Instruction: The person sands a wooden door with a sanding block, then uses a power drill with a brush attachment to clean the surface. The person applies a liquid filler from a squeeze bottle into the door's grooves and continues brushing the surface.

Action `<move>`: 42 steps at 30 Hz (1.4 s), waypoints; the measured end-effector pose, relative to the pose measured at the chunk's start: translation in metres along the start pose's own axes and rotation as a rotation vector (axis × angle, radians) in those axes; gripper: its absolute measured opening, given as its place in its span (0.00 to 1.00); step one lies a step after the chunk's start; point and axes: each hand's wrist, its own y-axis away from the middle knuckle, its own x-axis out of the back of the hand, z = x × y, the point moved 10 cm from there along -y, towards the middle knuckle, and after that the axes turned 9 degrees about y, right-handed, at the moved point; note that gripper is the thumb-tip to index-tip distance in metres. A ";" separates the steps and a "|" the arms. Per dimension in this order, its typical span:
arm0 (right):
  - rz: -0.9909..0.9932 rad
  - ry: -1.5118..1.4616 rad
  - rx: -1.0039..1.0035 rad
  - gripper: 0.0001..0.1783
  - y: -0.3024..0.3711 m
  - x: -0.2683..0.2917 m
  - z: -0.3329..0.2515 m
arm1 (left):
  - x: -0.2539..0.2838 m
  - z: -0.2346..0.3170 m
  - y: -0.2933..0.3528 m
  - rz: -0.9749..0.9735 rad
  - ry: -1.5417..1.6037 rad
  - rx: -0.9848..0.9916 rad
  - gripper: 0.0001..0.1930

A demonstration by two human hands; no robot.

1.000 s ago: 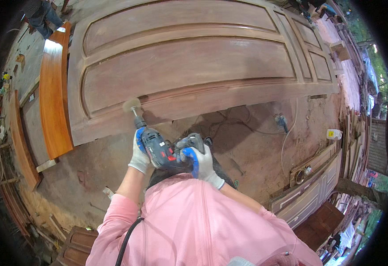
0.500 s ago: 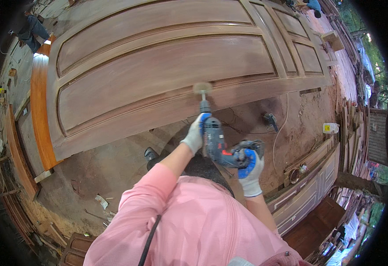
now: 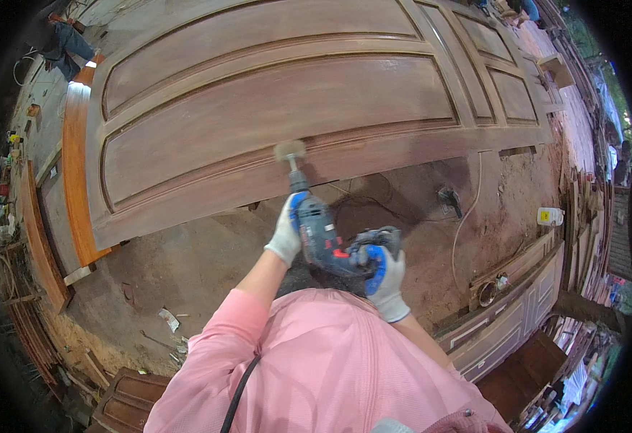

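A dark power drill (image 3: 321,234) with red marks is held out in front of me by both gloved hands. My left hand (image 3: 286,232), in a white glove with a blue palm, wraps round its front end behind the chuck. At the drill's rear, my right hand (image 3: 387,281) grips the handle. A round sanding wheel (image 3: 290,150) on the chuck's shaft is blurred and meets the near moulding of a large panelled wooden door (image 3: 280,108). The door lies flat, its wood dull reddish brown.
An orange-brown varnished board (image 3: 78,173) lies along the door's left end. On the ground to the right are another power tool (image 3: 449,200), a cable (image 3: 467,231) and a white jug (image 3: 550,216). More panelled doors (image 3: 521,303) stand at lower right. A person (image 3: 69,47) is at far left.
Both hands have carried the drill to the left along the door's near moulding, with the wheel still at the wood. My view has shifted slightly, too.
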 end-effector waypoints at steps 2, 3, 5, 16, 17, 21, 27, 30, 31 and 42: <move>-0.012 0.066 -0.012 0.16 0.009 -0.032 0.017 | 0.025 0.035 0.023 -0.022 0.016 -0.078 0.14; -0.021 0.103 -0.006 0.15 0.015 -0.056 0.017 | 0.049 0.057 0.030 -0.029 -0.010 -0.109 0.16; -0.108 0.121 -0.010 0.14 0.020 -0.085 0.026 | 0.061 0.085 0.053 -0.025 -0.016 -0.187 0.16; -0.074 -0.028 0.033 0.11 0.008 -0.050 0.004 | 0.026 0.038 0.024 -0.037 -0.048 -0.027 0.15; -0.045 -0.054 0.020 0.11 0.005 -0.034 -0.008 | 0.019 0.021 0.011 -0.039 -0.067 -0.001 0.17; 0.023 -0.092 0.062 0.11 -0.015 0.047 -0.051 | -0.031 -0.056 -0.054 -0.068 -0.166 0.057 0.16; 0.178 -0.131 0.147 0.12 -0.059 0.185 -0.138 | -0.124 -0.210 -0.145 -0.164 -0.128 0.292 0.17; 0.146 -0.134 0.172 0.11 -0.088 0.234 -0.173 | -0.133 -0.258 -0.199 -0.113 -0.174 0.259 0.17; 0.135 -0.114 0.167 0.11 -0.094 0.245 -0.180 | -0.138 -0.271 -0.207 -0.084 -0.174 0.259 0.18; 0.114 0.015 0.083 0.13 -0.087 0.216 -0.171 | -0.137 -0.233 -0.170 -0.067 -0.029 0.128 0.13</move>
